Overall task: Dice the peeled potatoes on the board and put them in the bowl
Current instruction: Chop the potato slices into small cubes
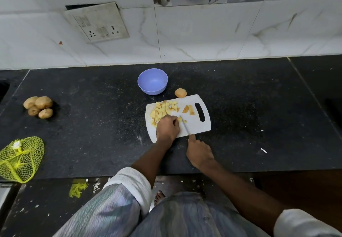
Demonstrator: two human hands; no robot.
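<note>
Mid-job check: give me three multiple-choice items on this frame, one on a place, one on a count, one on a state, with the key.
1. Where does the bowl stand?
A. on the board
B. on the counter beyond the board
C. by the net bag

2. How many unpeeled potatoes lie in the group at the left of the counter?
A. two
B. four
C. six

3. What is inside the bowl?
A. potato dice
B. water
C. nothing visible

Key: 1 B, it sits on the dark counter past the far edge of the board. 2 B, four brown potatoes lie bunched together. 3 C, its inside shows only plain blue, while the diced pieces are all on the board.
</note>
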